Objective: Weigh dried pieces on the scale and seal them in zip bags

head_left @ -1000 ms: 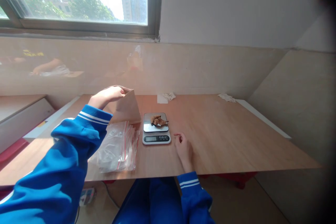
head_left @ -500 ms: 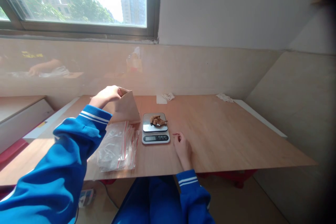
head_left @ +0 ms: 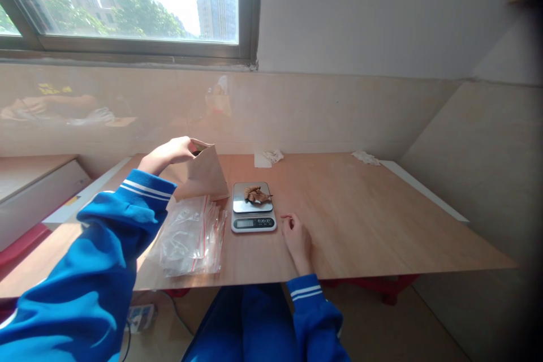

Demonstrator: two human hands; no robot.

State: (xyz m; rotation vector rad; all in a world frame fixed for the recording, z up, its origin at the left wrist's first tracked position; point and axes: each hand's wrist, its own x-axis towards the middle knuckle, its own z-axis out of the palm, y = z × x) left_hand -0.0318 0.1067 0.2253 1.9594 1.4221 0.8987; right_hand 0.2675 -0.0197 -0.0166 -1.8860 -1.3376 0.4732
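At a wooden tabletop (head_left: 373,215), a person in blue sleeves reaches the left hand (head_left: 172,153) over the mouth of a brown paper bag (head_left: 201,175) toward the far left corner; the fingertips dip behind the rim, and whether they grasp anything is hidden. The right hand (head_left: 297,237) rests near the front edge, fingers loosely curled around nothing visible.

A tug on the rim could tip the bag, whose lower corner stands just beside the kitchen scale (head_left: 253,214) (close enough that a lean might upset the weighing). The flat plate shows no raised lip, so a bump could send its load sliding onto the wood. The left sleeve, hanging close to the clear zip bags (head_left: 189,237), might drag the slippery stack over the front edge if the arm sweeps back.

On the plate, between the far and front edges, sits a small clump of dried brown pieces (head_left: 255,195): wrinkled, matte and curled, paler along the lower right, with a thin dark tip jutting toward the right edge. The display's digits are too small to read.
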